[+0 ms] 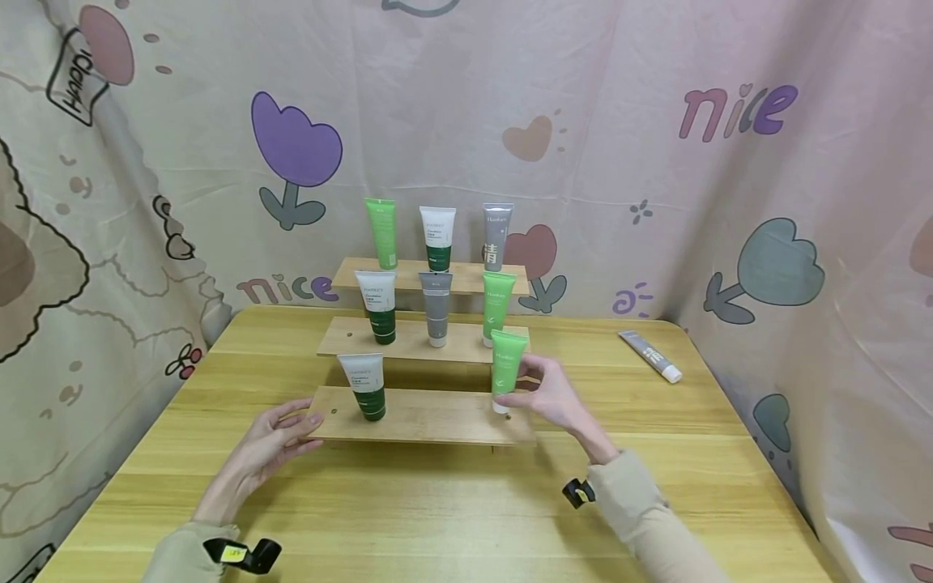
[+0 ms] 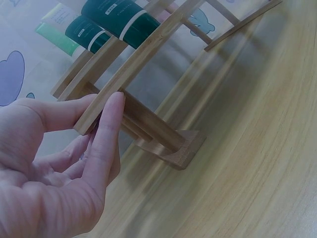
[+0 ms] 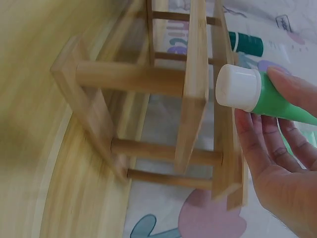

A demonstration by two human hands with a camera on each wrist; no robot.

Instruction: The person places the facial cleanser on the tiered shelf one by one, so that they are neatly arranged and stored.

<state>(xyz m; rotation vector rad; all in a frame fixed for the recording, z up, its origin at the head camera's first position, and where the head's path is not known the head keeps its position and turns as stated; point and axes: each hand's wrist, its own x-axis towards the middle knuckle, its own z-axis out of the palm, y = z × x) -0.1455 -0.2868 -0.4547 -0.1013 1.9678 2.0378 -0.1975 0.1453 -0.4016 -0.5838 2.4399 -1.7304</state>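
Note:
A three-tier wooden display stand (image 1: 437,419) holds squeeze tubes standing on their caps. My left hand (image 1: 266,441) pinches the left end of its lowest board between thumb and fingers, also seen in the left wrist view. In my right hand (image 1: 550,393) is a light green tube (image 1: 507,362), white cap downward, over the right end of that board. The right wrist view shows the tube's white cap (image 3: 238,88) close by the board's edge, thumb and fingers round the green body. A white and dark green tube (image 1: 367,389) stands at the lowest board's left.
The middle board carries a white-and-green tube (image 1: 377,306), a grey tube (image 1: 436,306) and a green tube (image 1: 498,304). Another green, white-and-green and grey tube stand on the top board (image 1: 408,265). One grey tube (image 1: 647,353) lies on the table at the right. A patterned curtain hangs behind.

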